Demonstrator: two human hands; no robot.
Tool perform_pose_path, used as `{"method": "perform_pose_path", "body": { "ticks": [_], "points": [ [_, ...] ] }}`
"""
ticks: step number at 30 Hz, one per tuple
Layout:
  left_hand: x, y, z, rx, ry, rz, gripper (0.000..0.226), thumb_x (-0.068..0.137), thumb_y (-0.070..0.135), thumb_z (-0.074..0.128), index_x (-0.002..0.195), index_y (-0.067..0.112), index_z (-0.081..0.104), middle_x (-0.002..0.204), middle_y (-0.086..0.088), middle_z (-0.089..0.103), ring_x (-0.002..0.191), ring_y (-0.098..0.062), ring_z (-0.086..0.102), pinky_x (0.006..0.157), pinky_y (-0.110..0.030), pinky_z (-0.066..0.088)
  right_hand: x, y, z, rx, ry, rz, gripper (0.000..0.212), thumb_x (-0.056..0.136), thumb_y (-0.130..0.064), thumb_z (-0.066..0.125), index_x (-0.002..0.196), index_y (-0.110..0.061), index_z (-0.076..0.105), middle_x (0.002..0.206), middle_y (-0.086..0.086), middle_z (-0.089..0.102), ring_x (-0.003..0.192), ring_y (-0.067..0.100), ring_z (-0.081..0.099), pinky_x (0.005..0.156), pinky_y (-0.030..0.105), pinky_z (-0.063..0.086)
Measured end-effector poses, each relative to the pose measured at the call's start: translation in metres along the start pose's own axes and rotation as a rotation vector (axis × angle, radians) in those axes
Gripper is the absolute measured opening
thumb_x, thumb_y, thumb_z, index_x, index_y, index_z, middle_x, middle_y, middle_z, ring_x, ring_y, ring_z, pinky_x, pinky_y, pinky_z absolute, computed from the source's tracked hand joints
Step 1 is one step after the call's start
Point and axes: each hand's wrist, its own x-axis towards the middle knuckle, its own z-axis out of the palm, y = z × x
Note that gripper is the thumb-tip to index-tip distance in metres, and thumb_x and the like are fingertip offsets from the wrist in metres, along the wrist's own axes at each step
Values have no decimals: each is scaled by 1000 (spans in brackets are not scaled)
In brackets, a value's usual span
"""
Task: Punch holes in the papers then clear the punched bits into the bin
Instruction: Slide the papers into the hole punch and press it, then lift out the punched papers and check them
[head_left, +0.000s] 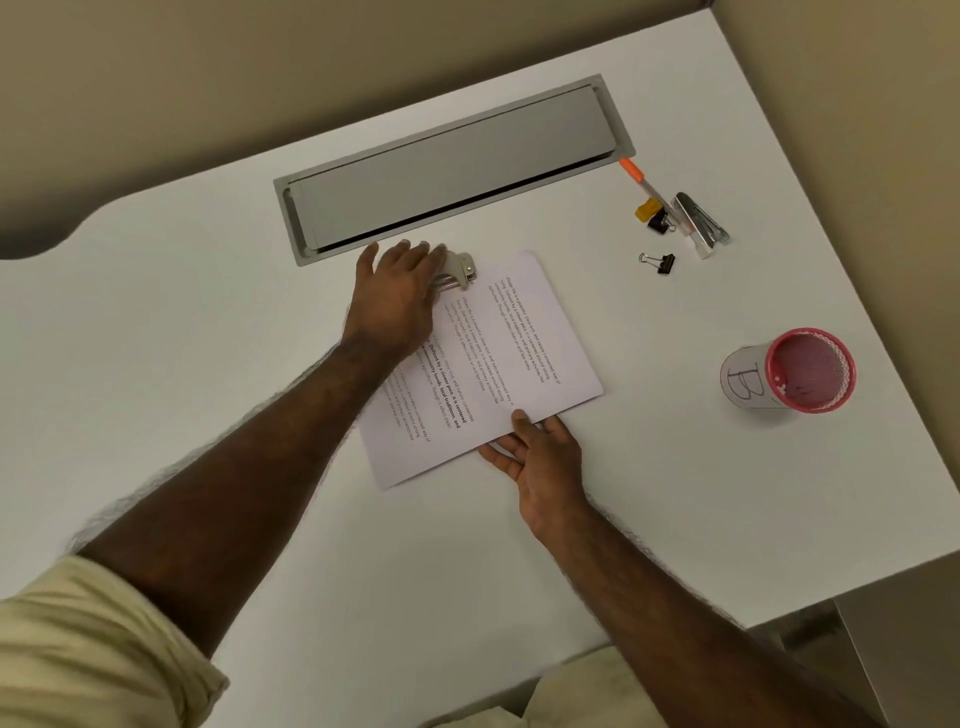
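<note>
We're pressing down on the hole punch at the far left corner of the papers

Our left hand is lying flat over the punch, grip wide with fingers pretty much straight. Our right hand is pinching the near edge of the stack, thumb on top. The papers are lying mid worktop, just in front of the grey cable hatch. The pink mesh bin is sitting well off to the right.

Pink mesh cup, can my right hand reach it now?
Probably yes: only bare table lies between the right hand and the pink mesh cup, but it must release the papers first.
</note>
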Motion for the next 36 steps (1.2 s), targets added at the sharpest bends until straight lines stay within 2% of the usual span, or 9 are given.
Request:
{"method": "perform_pose_path", "body": {
  "ticks": [9,12,16,23,25,27,29,33,36],
  "points": [
    [-10,1,-2,-215,3,-25,59,115,19,46,171,9,30,177,-16,33,166,-35,27,138,-50,17,-15,4,-38,-36,4,-2,29,103,-9,64,131,-16,67,117,12,79,103,32,78,74,44,65],
    [-24,4,-3,-356,135,-75,49,114,14,50,161,1,48,166,-22,50,156,-40,44,132,-49,32,-21,1,-51,-74,-18,-24,30,103,-10,64,131,-18,67,118,11,78,104,33,78,76,45,65],
    [-45,3,-1,-442,291,-114,34,112,17,56,132,-5,71,132,-25,72,126,-43,61,105,-49,50,-30,-6,-63,-157,-64,-70,29,102,-10,63,130,-19,68,121,9,78,106,33,77,79,47,65],
    [-76,-16,-11,-901,-67,-141,24,114,34,57,118,25,79,111,3,81,95,-6,71,91,-30,58,-48,-28,-70,-327,-169,-195,27,101,-17,66,128,-20,71,122,12,77,103,38,76,79,48,64],
    [-88,-21,-15,-1028,-152,-135,19,111,37,62,109,36,81,105,15,81,90,5,72,83,-16,56,-54,-39,-67,-397,-203,-236,25,102,-18,66,124,-24,74,120,11,78,97,35,78,77,48,65],
    [-98,-25,-21,-1083,-201,-135,15,104,38,67,107,34,82,110,13,83,96,-1,78,83,-15,58,-59,-51,-63,-450,-234,-274,23,103,-16,65,121,-24,75,118,10,79,91,29,78,73,44,65],
    [-107,-28,-27,-1094,-203,-134,13,102,36,69,104,31,81,109,8,85,96,-6,80,82,-19,61,-65,-64,-57,-505,-261,-311,23,103,-15,64,123,-21,74,117,9,79,92,28,79,71,42,65],
    [-124,-29,-39,-1140,-109,-148,19,107,26,70,93,35,80,92,14,83,78,4,73,69,-9,53,-81,-90,-39,-656,-277,-438,21,104,-12,62,121,-19,73,109,4,81,90,26,79,70,42,66],
    [-136,-27,-46,-1227,-1,-151,14,107,23,70,101,29,82,102,5,85,90,-4,77,83,-17,59,-95,-108,-26,-728,-297,-550,22,104,-11,62,113,-26,74,106,-3,82,94,22,79,67,32,65]
  ]
}}
